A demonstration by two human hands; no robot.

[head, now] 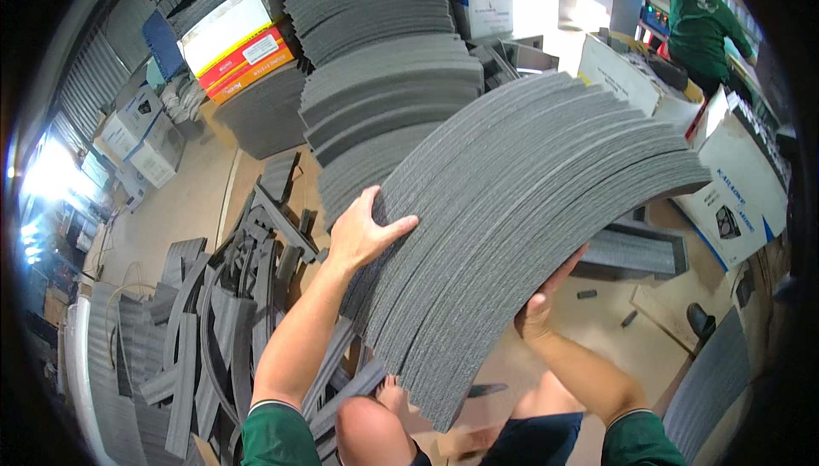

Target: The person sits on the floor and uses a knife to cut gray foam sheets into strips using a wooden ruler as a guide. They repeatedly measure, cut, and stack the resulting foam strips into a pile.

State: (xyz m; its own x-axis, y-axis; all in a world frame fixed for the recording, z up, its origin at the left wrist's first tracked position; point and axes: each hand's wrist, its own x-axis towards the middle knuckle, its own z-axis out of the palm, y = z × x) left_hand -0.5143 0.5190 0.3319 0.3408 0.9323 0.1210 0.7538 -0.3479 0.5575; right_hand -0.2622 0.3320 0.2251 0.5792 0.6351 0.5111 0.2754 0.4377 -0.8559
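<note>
A thick bundle of grey foam sheets is gripped between my two hands, its sheets curving over to the right and drooping at both ends. My left hand presses against the bundle's left side, thumb lying on the sheet edges. On the opposite side, my right hand supports it from below, some fingers hidden behind the foam. Just beyond the bundle rises a tall stack of similar grey foam sheets, partly covered by what I hold.
Foam offcuts are heaped at the left. A red and yellow printed carton rests on foam behind them. At right stand a karaoke carton and a foam tray. A person in green works at the far bench.
</note>
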